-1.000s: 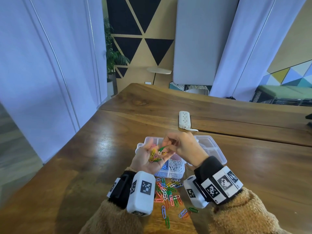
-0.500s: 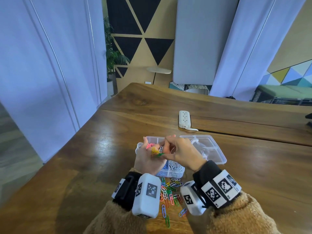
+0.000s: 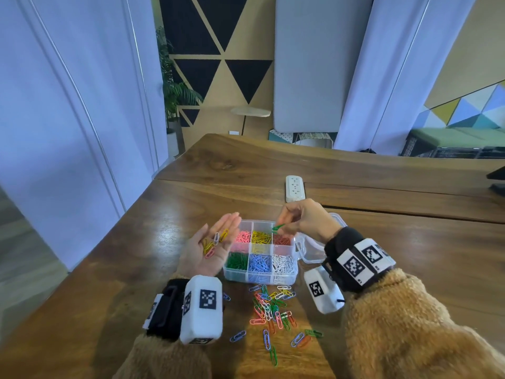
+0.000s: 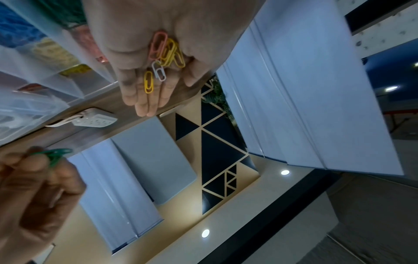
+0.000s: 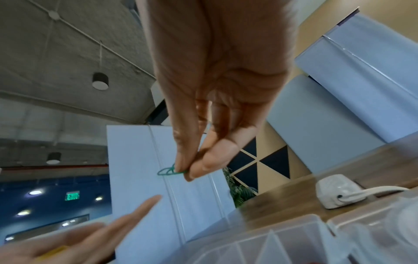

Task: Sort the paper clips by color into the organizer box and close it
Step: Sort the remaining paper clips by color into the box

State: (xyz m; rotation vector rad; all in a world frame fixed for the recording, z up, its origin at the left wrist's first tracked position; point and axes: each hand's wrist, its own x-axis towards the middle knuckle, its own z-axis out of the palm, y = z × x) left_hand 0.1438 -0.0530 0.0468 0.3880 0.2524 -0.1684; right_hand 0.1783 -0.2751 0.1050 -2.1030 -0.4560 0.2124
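while left hand (image 3: 209,248) lies flat, right hand (image 3: 306,221) pinches green clip (image 3: 278,227).

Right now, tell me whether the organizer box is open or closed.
Open. The organizer box shows its six color-sorted compartments uncovered, and its clear lid lies flipped back to the right.

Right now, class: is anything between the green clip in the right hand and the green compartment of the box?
Nothing visible blocks it. The right hand pinches the green clip above the open organizer box; the green compartment lies uncovered at the near left, beside the left hand.
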